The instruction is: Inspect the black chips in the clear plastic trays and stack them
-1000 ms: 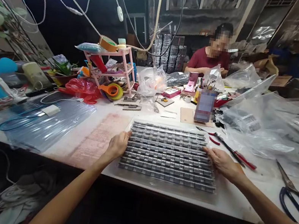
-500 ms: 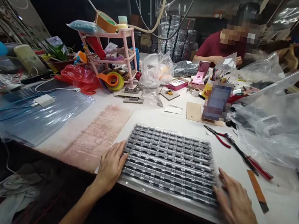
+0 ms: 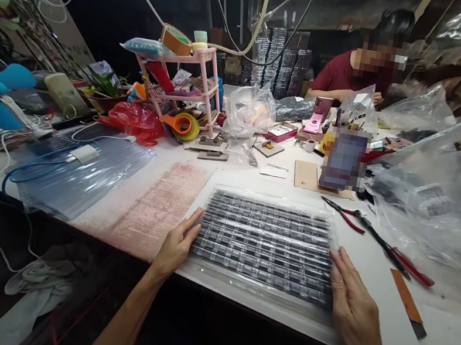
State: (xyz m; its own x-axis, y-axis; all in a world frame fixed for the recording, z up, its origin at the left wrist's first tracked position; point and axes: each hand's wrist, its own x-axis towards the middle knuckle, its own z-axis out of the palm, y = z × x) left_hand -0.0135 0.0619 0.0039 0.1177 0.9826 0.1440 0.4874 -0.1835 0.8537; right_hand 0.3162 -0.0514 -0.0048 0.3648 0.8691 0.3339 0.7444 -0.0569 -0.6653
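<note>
A clear plastic tray with several rows of dark strips lies at the front of the white table, and glare crosses its surface. My left hand holds the tray's left edge, thumb on the near side of the fingers. At the opposite edge my right hand presses with its fingers together. The fingertips under or behind the tray's edges are partly hidden. Clear film shows along the tray's near and far edges.
Right of the tray lie red-handled pliers, a longer red-handled tool and an orange-handled blade. Clear plastic bags heap beyond. Blue-tinted plastic sheets lie left. A pink rack stands behind; a person sits across.
Both hands have closed in on the tray's sides, the right one moving inward against its edge. Glare on the tray has shifted. The whole view has swung slightly left.
</note>
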